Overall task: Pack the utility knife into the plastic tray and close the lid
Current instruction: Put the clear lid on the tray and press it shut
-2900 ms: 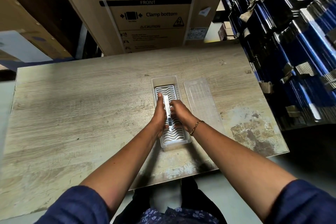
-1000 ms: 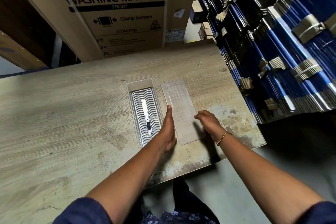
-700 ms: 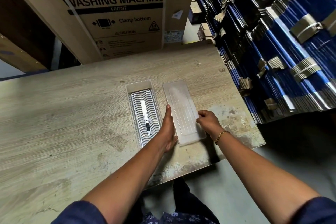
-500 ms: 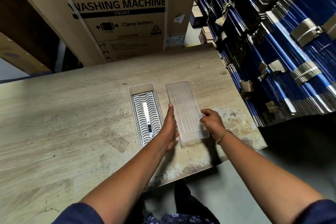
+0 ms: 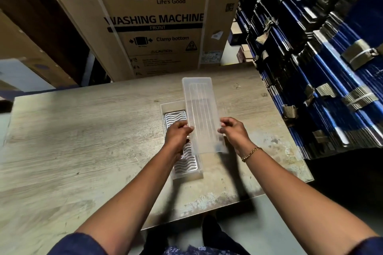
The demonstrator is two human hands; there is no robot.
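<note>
The clear plastic tray point(image 5: 186, 174) with a white wavy insert lies lengthwise on the wooden table point(image 5: 83, 130). The translucent ribbed lid point(image 5: 202, 109) is lifted off the table and hangs tilted above the tray's right side. My left hand point(image 5: 178, 133) pinches the lid's left long edge and my right hand point(image 5: 234, 132) pinches its right long edge. The utility knife in the tray is hidden behind my left hand and the lid.
A large LG washing machine carton point(image 5: 161, 18) stands against the table's far edge. Stacks of blue strapped bundles point(image 5: 321, 58) rise along the right side. The table's near edge point(image 5: 207, 213) is close to my body, with worn patches at the right corner.
The lid lay flat on the table right of the tray. Both hands gripped its long edges and raised it up and leftward over the tray. The knife, visible before, is now covered.
</note>
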